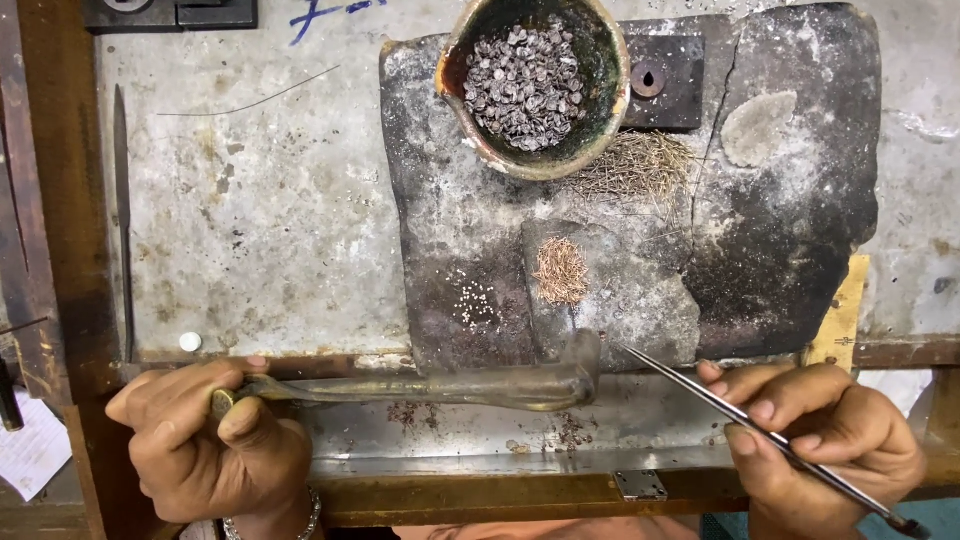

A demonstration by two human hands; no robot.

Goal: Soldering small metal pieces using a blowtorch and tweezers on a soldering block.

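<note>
Here, left hand [205, 440] closed round brass blowpipe [430, 385], right hand [830, 440] pinching tweezers [700, 395]; best keep pipe nozzle steady, tweezer tips low near copper bits [560, 270].

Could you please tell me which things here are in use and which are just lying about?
In use:
left hand holding the curved brass blowpipe
right hand holding the thin steel tweezers
dark charred slab
small pile of copper-coloured wire bits

Lying about:
round clay bowl of dark metal discs
long grey file
small white disc
</note>
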